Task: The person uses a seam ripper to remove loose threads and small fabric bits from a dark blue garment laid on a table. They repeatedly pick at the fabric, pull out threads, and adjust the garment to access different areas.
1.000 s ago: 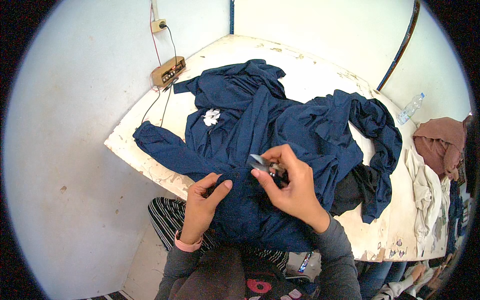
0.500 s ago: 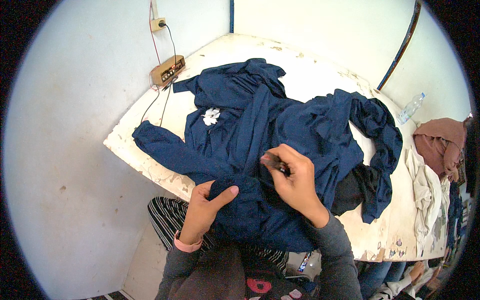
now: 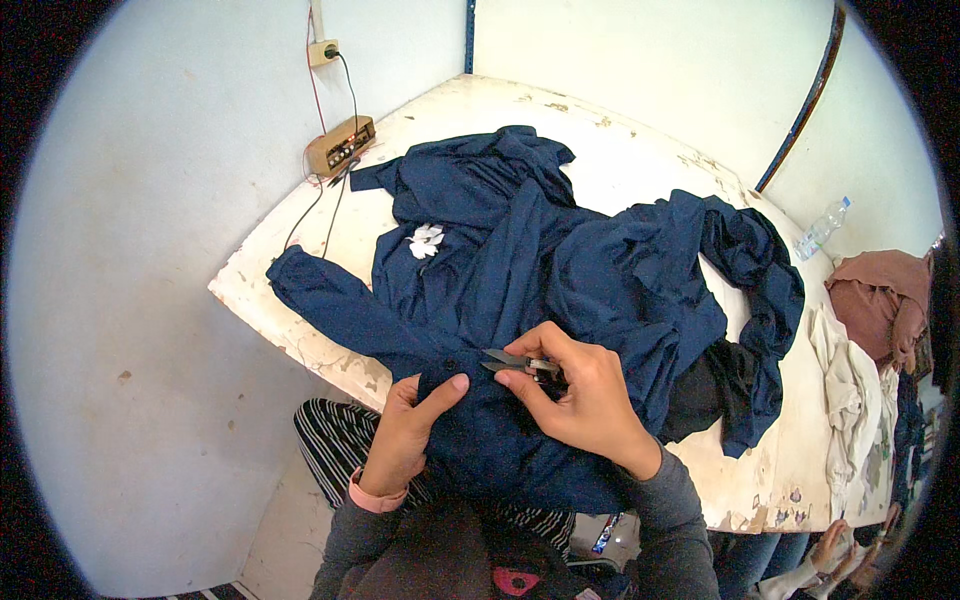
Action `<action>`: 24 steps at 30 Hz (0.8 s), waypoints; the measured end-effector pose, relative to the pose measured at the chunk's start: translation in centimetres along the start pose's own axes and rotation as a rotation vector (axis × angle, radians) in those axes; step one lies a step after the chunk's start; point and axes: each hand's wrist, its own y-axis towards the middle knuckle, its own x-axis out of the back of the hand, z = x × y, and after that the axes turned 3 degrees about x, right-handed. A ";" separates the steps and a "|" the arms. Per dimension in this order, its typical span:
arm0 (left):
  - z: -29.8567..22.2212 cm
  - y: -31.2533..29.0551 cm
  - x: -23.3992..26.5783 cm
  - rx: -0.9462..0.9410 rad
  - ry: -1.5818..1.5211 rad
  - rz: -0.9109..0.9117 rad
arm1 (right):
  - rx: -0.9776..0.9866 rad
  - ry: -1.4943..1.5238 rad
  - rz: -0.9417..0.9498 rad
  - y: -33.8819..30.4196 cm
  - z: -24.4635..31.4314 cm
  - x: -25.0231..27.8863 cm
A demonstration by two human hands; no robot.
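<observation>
A dark navy garment (image 3: pixel 600 260) lies rumpled over the table and spills down over my lap. My left hand (image 3: pixel 408 425) pinches a fold of it, thumb on top, beside a small dark button (image 3: pixel 450 366). In my right hand (image 3: pixel 592 395) is a pair of thread snips (image 3: pixel 497 360), gripped between thumb and fingers. Their two pointed blades stand apart and face left, close to the fold and the button. Whether the tips touch the cloth, I cannot tell. A white crumpled scrap (image 3: pixel 425 240) rests on the garment farther back.
The worn white table (image 3: pixel 260 255) meets walls at the left and back. A brown box with cables (image 3: pixel 340 146) sits on its left edge. At the right are a clear bottle (image 3: pixel 824 228), a brown cloth (image 3: pixel 878 300) and a cream cloth (image 3: pixel 842 410). Another person's hands (image 3: pixel 830 548) show at lower right.
My right hand has come down and leftward, bringing the snips toward the fold, with the blades now spread and pointing left. My left hand keeps its pinch on the garment.
</observation>
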 end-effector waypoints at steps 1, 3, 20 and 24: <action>0.1 -0.1 0.1 -0.009 0.004 -0.004 | 0.033 -0.029 -0.022 0.0 -0.2 -0.3; 0.3 -0.2 0.1 -0.026 0.013 -0.011 | 0.090 -0.091 -0.045 0.0 -0.2 -0.7; 0.2 -0.4 0.0 -0.022 0.080 -0.034 | -0.076 0.114 0.102 0.3 -0.4 0.6; 0.1 -0.6 0.3 -0.016 0.147 -0.064 | -0.082 0.098 0.131 0.4 -0.3 0.5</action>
